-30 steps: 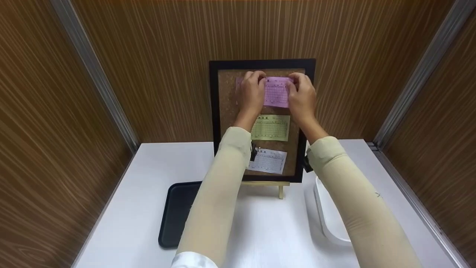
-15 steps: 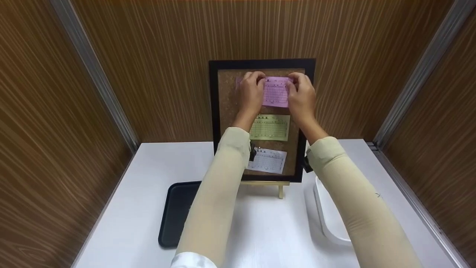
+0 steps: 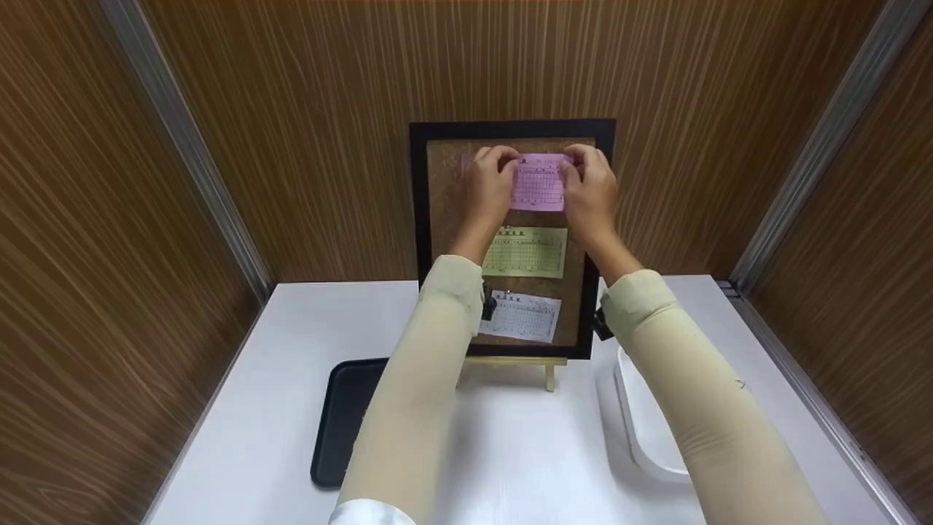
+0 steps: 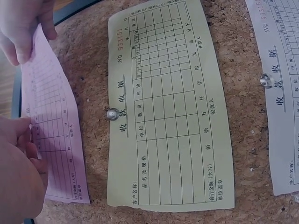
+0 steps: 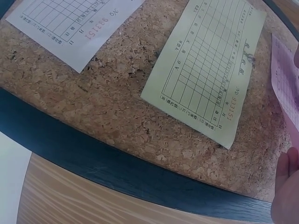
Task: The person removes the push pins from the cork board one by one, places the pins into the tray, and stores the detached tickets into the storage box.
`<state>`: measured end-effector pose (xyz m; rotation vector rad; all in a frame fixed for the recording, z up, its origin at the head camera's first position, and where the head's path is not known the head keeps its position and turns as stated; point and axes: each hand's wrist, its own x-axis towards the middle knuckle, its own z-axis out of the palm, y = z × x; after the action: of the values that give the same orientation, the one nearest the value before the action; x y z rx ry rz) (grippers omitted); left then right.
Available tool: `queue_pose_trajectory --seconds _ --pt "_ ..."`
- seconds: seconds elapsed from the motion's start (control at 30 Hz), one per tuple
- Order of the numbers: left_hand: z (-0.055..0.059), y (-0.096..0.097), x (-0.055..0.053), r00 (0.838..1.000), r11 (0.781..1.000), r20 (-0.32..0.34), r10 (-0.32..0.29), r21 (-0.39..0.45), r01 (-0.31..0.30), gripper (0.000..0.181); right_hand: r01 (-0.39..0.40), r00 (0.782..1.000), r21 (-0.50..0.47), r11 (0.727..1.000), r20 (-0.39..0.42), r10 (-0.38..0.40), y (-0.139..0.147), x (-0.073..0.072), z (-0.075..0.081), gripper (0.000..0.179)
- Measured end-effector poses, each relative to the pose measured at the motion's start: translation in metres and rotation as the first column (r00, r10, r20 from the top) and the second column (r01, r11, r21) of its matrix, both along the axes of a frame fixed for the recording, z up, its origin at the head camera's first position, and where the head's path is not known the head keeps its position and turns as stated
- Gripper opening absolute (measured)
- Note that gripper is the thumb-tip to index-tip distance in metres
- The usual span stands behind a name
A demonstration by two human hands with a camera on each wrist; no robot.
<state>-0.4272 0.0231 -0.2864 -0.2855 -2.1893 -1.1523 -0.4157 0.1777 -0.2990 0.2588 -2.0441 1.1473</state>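
Note:
A pink receipt slip (image 3: 539, 186) lies against the upper part of a framed cork board (image 3: 446, 211), its left part hidden behind my left hand (image 3: 488, 188). That hand's thumb and curled fingers pinch the slip near the middle of its top edge, as the left wrist view shows. My right hand (image 3: 592, 191) grips the slip's upper right corner between thumb and fingers. Below them hangs a yellow receipt slip (image 4: 170, 112), held by a clear push pin (image 4: 112, 114). Lowest is a white receipt slip (image 3: 525, 318) with a similar pin (image 4: 266, 80), hanging slightly tilted.
The board leans on a small wooden easel (image 3: 550, 378) on a white table (image 3: 517, 452). A black tray (image 3: 339, 430) lies left, partly under the left forearm. A white bin (image 3: 652, 430) stands right, partly behind the right forearm. Wood-grain walls (image 3: 350, 109) enclose the table.
My left hand has shifted slightly left, and its forearm with it, showing more of the yellow and white slips. My right hand keeps its place at the pink slip's corner.

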Motion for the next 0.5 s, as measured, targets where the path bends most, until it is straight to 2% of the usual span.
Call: queue_pose_trajectory --seconds 0.3,0.5 --pt "-0.003 -0.002 0.005 0.998 0.997 0.032 -0.049 0.053 0.048 0.013 -0.019 1.0 -0.014 1.0 -0.014 0.018 0.001 0.0 -0.004 0.021" --pt "0.0 -0.004 0.014 0.997 0.995 0.03 -0.07 0.078 0.068 0.014 -0.063 0.998 -0.063 0.996 -0.03 0.061 0.007 0.002 -0.006 0.02"
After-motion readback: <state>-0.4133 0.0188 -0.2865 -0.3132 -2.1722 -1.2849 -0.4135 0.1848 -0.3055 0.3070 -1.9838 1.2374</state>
